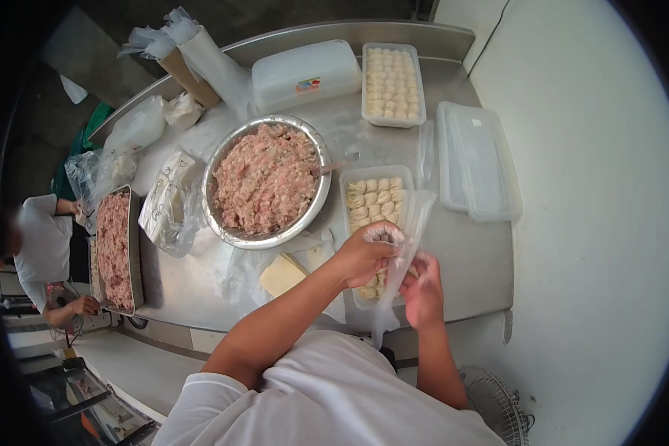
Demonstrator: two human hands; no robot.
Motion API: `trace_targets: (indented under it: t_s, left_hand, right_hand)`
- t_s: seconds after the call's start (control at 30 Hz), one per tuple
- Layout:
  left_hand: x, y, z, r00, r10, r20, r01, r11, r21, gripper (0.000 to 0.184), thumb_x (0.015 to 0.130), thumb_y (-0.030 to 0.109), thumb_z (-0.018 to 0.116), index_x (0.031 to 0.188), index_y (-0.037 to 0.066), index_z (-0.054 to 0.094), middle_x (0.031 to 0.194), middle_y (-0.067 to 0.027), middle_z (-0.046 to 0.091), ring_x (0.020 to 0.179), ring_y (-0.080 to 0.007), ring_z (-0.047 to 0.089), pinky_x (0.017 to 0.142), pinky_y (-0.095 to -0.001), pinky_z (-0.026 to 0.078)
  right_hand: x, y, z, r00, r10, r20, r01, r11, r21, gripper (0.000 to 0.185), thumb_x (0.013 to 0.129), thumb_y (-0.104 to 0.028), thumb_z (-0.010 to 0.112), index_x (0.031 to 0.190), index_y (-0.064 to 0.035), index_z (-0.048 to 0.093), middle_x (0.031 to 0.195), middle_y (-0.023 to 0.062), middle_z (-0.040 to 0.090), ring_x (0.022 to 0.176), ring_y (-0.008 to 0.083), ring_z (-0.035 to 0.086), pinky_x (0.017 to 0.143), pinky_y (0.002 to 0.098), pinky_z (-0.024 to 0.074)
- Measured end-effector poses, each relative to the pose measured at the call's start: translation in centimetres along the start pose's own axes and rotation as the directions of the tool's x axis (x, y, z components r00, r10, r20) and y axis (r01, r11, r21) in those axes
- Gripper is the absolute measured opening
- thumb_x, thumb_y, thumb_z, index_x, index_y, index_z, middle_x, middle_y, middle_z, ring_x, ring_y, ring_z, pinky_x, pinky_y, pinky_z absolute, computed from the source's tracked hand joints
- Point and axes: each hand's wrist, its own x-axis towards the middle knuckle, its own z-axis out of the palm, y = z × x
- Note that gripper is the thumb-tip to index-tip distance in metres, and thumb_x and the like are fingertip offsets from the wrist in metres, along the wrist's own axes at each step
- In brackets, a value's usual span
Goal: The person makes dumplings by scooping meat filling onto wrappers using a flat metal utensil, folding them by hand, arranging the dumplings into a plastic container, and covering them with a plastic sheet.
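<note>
A thin clear plastic sheet (418,215) hangs between my two hands, over a plastic tub (345,178) of folded dumplings (372,197). My left hand (375,251) pinches the sheet from the left side, thumb and fingers curled, with pale flour on them. On the other side my right hand (424,288) has its fingers closed on the same sheet. Both hands are above the near half of the tub and hide some of the dumplings. Left of my left forearm lies a stack of square wrappers (283,274) on plastic film.
A steel bowl (209,215) of minced filling (264,178) stands left of the tub. Behind are a second filled tub (393,120) and an upturned container (305,70). Lids (476,163) lie right. A co-worker (44,245) stands at far left beside a tray of mince (115,238).
</note>
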Motion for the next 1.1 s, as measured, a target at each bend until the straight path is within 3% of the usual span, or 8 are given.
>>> trace_targets:
  t_s: [0.1, 0.27, 0.4, 0.47, 0.53, 0.67, 0.73, 1.1]
  left_hand:
    - [-0.4, -1.0, 1.0, 0.993, 0.048, -0.113, 0.009, 0.891, 0.453, 0.025, 0.088, -0.007, 0.061, 0.112, -0.001, 0.068, 0.101, -0.0069, 0.069, 0.086, -0.0133, 0.065, 0.075, -0.0296, 0.053]
    - [-1.3, 0.5, 0.0, 0.945, 0.261, -0.198, -0.105, 0.815, 0.570, 0.028, 0.088, -0.007, 0.061, 0.115, -0.003, 0.067, 0.104, -0.0069, 0.069, 0.090, -0.0136, 0.065, 0.075, -0.0288, 0.053]
    - [-1.2, 0.8, 0.8, 0.944, 0.284, -0.167, -0.145, 0.814, 0.563, 0.029, 0.087, -0.007, 0.062, 0.116, -0.002, 0.067, 0.107, -0.0074, 0.068, 0.092, -0.0138, 0.064, 0.077, -0.0296, 0.054]
    - [-1.0, 0.8, 0.5, 0.945, 0.279, -0.170, -0.124, 0.787, 0.604, 0.029, 0.087, -0.006, 0.062, 0.116, -0.001, 0.067, 0.109, -0.0076, 0.067, 0.092, -0.0141, 0.064, 0.078, -0.0303, 0.054]
    - [-0.1, 1.3, -1.3, 0.857, 0.515, 0.010, -0.158, 0.245, 0.957, 0.033, 0.090, -0.002, 0.067, 0.123, 0.000, 0.063, 0.114, -0.0079, 0.066, 0.097, -0.0150, 0.064, 0.082, -0.0302, 0.055]
    - [-0.1, 2.0, -2.4, 0.844, 0.437, -0.311, -0.013, 0.596, 0.803, 0.038, 0.090, 0.003, 0.070, 0.128, 0.001, 0.061, 0.115, -0.0081, 0.065, 0.101, -0.0144, 0.063, 0.085, -0.0292, 0.054]
    - [0.1, 1.0, -1.7, 0.820, 0.501, -0.276, -0.298, 0.786, 0.542, 0.041, 0.091, 0.004, 0.071, 0.131, 0.002, 0.061, 0.117, -0.0087, 0.064, 0.093, -0.0124, 0.063, 0.078, -0.0277, 0.054]
    - [-0.6, 2.6, -1.2, 0.905, 0.381, -0.190, -0.114, 0.647, 0.754, 0.050, 0.091, 0.003, 0.071, 0.140, 0.008, 0.059, 0.130, -0.0070, 0.058, 0.077, -0.0103, 0.058, 0.062, -0.0268, 0.051]
  right_hand:
    - [2.6, -0.4, -0.1, 0.979, 0.119, -0.167, -0.127, 0.991, -0.034, 0.039, 0.094, -0.018, 0.067, 0.126, -0.0063, 0.048, 0.116, 0.0086, 0.057, 0.095, 0.0147, 0.061, 0.081, 0.0341, 0.0537]
    - [5.1, -1.1, -0.7, 0.962, -0.076, -0.264, 0.025, 0.981, -0.191, 0.014, 0.097, -0.010, 0.062, 0.110, -0.0059, 0.057, 0.080, 0.0008, 0.057, 0.064, 0.0108, 0.053, 0.058, 0.0281, 0.0500]
    - [6.0, -0.4, 1.9, 0.967, -0.042, -0.250, 0.017, 0.995, -0.100, 0.007, 0.098, -0.011, 0.063, 0.101, -0.0059, 0.059, 0.079, -0.0011, 0.055, 0.064, 0.0085, 0.051, 0.058, 0.0268, 0.0480]
    - [6.6, 0.1, 1.5, 0.977, 0.003, -0.213, -0.092, 0.908, -0.408, 0.008, 0.099, -0.014, 0.063, 0.098, -0.0063, 0.060, 0.081, -0.0023, 0.053, 0.069, 0.0061, 0.050, 0.058, 0.0262, 0.0468]
    - [7.8, 1.3, -0.5, 0.966, -0.131, -0.223, 0.004, 0.870, -0.494, 0.009, 0.099, -0.015, 0.063, 0.098, -0.0063, 0.060, 0.080, -0.0030, 0.053, 0.069, 0.0052, 0.049, 0.055, 0.0260, 0.0453]
    - [8.8, -0.9, -2.0, 0.930, -0.139, -0.340, -0.058, 0.859, -0.509, 0.011, 0.100, -0.016, 0.062, 0.099, -0.0054, 0.060, 0.078, -0.0037, 0.052, 0.061, 0.0049, 0.047, 0.047, 0.0254, 0.0396]
    - [8.6, -1.2, -1.0, 0.944, -0.078, -0.322, -0.094, 0.869, -0.485, 0.012, 0.099, -0.017, 0.062, 0.098, -0.0056, 0.060, 0.076, -0.0038, 0.052, 0.058, 0.0051, 0.045, 0.045, 0.0254, 0.0371]
    - [9.7, -2.2, -0.8, 0.951, -0.086, -0.297, -0.023, 0.938, -0.347, 0.010, 0.096, -0.015, 0.062, 0.095, -0.0052, 0.062, 0.071, -0.0005, 0.054, 0.056, 0.0086, 0.049, 0.050, 0.0265, 0.0449]
